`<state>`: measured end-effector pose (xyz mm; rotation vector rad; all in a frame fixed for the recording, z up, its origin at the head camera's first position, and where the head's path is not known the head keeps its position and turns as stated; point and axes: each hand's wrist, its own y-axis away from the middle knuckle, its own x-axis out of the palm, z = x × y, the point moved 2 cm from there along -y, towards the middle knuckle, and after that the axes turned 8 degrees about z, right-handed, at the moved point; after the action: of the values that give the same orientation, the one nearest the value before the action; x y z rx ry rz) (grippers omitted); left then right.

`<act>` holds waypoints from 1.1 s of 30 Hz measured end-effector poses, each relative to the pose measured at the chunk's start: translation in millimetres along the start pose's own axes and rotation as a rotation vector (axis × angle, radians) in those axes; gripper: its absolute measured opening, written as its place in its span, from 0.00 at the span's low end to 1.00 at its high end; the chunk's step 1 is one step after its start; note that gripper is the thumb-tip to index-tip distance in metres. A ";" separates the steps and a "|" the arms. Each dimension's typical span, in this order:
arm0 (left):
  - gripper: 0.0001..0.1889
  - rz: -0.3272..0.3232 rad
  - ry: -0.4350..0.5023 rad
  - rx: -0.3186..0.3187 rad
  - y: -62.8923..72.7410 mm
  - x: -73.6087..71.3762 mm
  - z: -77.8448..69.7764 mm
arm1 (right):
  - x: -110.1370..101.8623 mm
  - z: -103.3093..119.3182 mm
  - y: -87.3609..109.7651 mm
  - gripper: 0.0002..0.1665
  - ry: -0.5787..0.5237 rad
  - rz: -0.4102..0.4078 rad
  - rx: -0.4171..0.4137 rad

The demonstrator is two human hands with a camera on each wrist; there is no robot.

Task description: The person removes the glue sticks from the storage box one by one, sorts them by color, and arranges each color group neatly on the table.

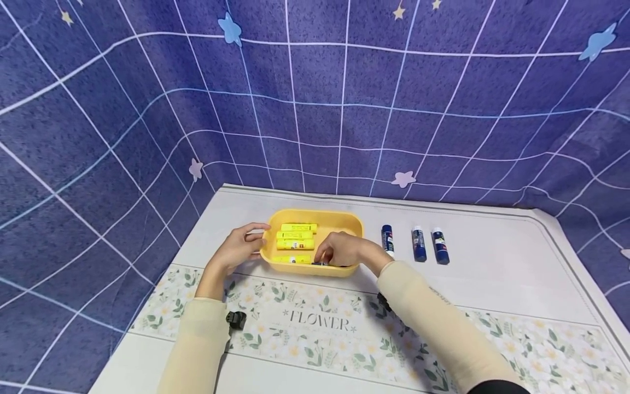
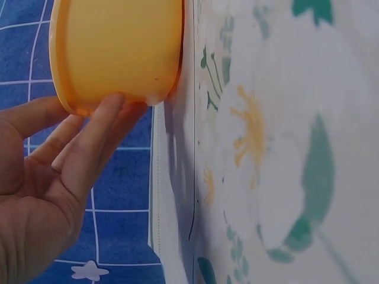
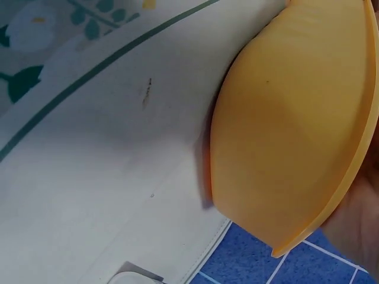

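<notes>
Nearest the counter's left edge, the left hand [image 1: 236, 250] lay against the end of a yellow tray [image 1: 342, 223], its fingers mostly straight and touching the rim and outer wall. The tray, just one, sat on the counter [image 1: 507, 262] close to the back edge, nearer the back left corner than the back right. I counted four yellow tubes [image 1: 295, 244] in it, all in the left half and lying lengthwise: three grouped toward the far wall, one along the near wall.

Just right of that fourth one was a single dark blue tube [image 1: 319, 264], mostly covered by the right hand [image 1: 345, 249], whose curled fingers gripped it inside the tray.

Right of the tray, three blue tubes [image 1: 419, 244] lay apart on the counter, roughly pointing at the back edge. The leftmost had its white end toward the front edge; the other two had theirs toward the back. One floral band [image 1: 295, 298] crossed the counter in front of the tray.
</notes>
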<state>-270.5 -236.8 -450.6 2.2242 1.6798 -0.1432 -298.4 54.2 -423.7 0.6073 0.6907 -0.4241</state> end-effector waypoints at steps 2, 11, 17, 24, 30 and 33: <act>0.25 0.000 -0.004 0.001 0.0 -0.4 0.6 | -0.5 -1.1 0.1 0.21 -0.020 -0.015 -0.003; 0.25 0.005 -0.012 -0.005 0.7 -0.2 0.8 | -12.2 -4.4 11.0 0.21 -0.247 -0.074 -0.088; 0.25 0.007 -0.010 -0.002 0.5 -0.4 -1.0 | -31.8 -11.4 36.8 0.23 -0.474 -0.230 -0.149; 0.25 0.007 -0.010 -0.013 2.5 -1.3 -2.2 | -52.2 -44.9 82.5 0.28 -0.659 -0.476 -0.133; 0.25 0.018 -0.011 -0.012 0.5 0.2 -0.6 | -57.5 -89.2 131.6 0.29 -0.794 -0.616 -0.071; 0.25 0.025 -0.007 -0.006 0.3 0.3 -1.2 | -56.8 -112.3 157.8 0.28 -0.855 -0.664 -0.050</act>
<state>-270.2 -236.2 -449.5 2.2373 1.6457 -0.1389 -303.3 253.7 -393.7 0.0877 0.0521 -1.1908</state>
